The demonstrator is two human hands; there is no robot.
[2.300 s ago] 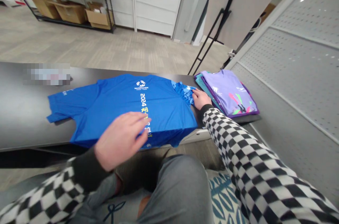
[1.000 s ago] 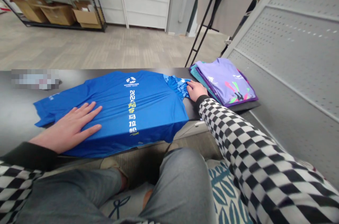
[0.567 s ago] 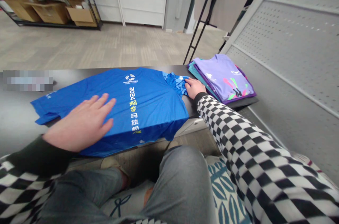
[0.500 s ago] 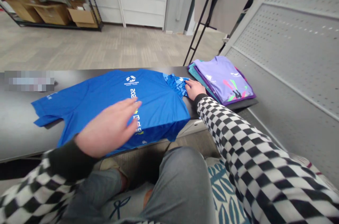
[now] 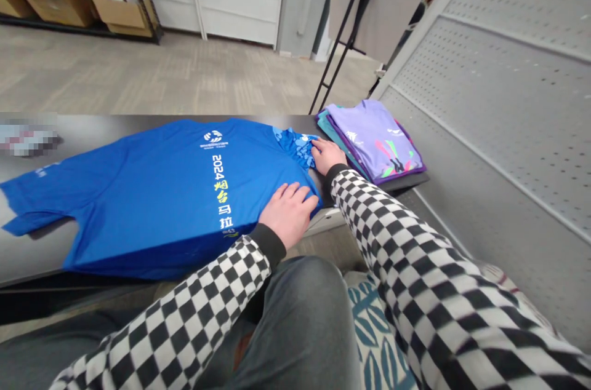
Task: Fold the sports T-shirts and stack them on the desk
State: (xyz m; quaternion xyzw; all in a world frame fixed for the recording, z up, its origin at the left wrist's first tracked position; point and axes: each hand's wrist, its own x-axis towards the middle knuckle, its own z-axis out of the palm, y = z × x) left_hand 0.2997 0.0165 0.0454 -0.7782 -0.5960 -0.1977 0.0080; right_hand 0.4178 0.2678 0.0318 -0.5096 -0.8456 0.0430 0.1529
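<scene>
A blue T-shirt [image 5: 157, 193] lies spread over the worktop [image 5: 92, 130], from the left edge of the frame to just right of the center, with both hands at its right end. The left hand [image 5: 287, 214] rests on the cloth right of center, palm down and fingers slightly parted, near the side of the shirt. The right hand [image 5: 329, 156] is a little higher and farther right, its fingertips on the patterned sleeve [image 5: 298, 145]; whether they pinch the cloth or only press on it, I cannot tell.

The shirt is thin, smooth fabric with a faint sheen and shallow creases, and its near side bends down over the edge of the worktop into darker folds. Beside the right hand the sleeve is bunched, printed in lighter blue petal-like shapes, while the opposite sleeve stretches out plain toward the left edge. A white round emblem and white and yellow lettering, including "2024", run down the body.

The worktop is flat, matte and dark grey. Just beyond the right hand sits a neat, soft-edged stack of folded shirts [image 5: 376, 141], lilac with bright prints on top, purple and teal underneath. A perforated grey panel [image 5: 498, 101] slants across the right side.
</scene>
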